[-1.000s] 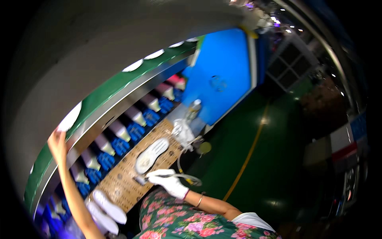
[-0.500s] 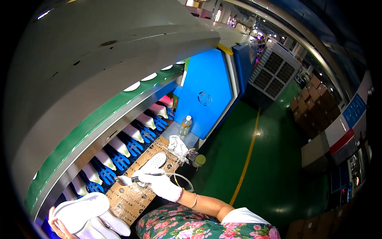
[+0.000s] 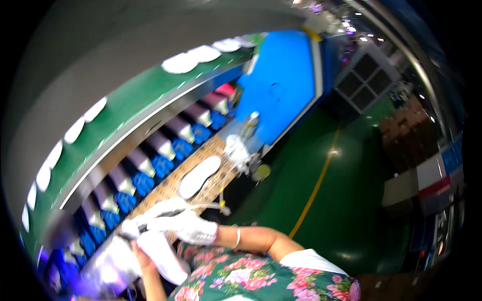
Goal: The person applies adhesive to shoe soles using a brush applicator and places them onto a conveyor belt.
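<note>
My right hand (image 3: pixel 193 228), in a white glove, is closed around a brush (image 3: pixel 143 224) with a dark handle and a thin tube trailing from it. The brush end blurs above my left hand. My bare left hand (image 3: pixel 144 261) grips a white shoe sole (image 3: pixel 163 257); a second whitish shape (image 3: pixel 113 266) beside it is too smeared to make out. Another white sole (image 3: pixel 200 176) lies flat on the cardboard-covered ledge (image 3: pixel 168 188), beyond my right hand.
Pinkish-white shoe forms (image 3: pixel 161 145) stand in a row among blue clamps (image 3: pixel 161 165) behind the ledge. Above runs a green belt (image 3: pixel 133 95) carrying white soles. A crumpled white cloth (image 3: pixel 236 150), a bottle (image 3: pixel 250 124) and a yellow-green-lidded container (image 3: pixel 262 172) sit at the ledge's far end.
The view has shifted. My left hand has come in from the lower left with the sole, and my right hand has moved the brush down-left toward it. More soles show on the green belt.
</note>
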`<state>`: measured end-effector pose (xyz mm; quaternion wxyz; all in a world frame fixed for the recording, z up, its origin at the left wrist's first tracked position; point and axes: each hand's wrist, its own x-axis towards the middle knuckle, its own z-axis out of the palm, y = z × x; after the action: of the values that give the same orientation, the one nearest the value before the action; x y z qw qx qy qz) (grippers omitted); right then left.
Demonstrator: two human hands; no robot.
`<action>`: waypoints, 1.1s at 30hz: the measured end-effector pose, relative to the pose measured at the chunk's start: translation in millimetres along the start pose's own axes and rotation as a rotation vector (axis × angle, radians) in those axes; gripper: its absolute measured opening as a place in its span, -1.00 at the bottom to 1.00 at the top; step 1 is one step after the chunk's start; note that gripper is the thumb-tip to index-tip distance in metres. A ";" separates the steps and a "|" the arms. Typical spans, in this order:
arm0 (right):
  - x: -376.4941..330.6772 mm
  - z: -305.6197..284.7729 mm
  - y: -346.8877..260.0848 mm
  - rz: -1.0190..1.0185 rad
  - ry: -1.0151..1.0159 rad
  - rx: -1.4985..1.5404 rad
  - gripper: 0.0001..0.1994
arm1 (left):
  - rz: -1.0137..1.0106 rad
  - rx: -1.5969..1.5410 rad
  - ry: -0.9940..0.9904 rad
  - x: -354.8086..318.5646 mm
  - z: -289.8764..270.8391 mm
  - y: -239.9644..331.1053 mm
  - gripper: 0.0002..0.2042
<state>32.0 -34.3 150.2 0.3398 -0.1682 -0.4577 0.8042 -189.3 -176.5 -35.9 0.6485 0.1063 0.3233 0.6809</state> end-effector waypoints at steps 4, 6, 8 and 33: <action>-2.5 -7.9 0.1 0.077 0.073 -0.161 -0.82 | -0.318 -0.135 -0.067 -7.2 56.9 -12.0 0.10; -2.1 -6.8 -8.0 0.152 0.099 -0.224 -0.83 | -0.340 -0.178 0.008 -2.2 72.4 -6.4 0.09; 3.9 -15.6 -4.0 -0.076 0.043 -0.336 -0.82 | -0.302 -0.175 -0.286 5.5 75.5 -1.6 0.08; 40.1 2.9 1.8 -0.902 -0.180 -1.217 -0.63 | 0.069 0.099 -0.045 20.2 171.7 -5.0 0.01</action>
<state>1.1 -8.7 151.8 0.4443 -0.0563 -0.8705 0.2041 -91.2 -105.6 87.6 0.6259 0.1645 0.3378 0.6834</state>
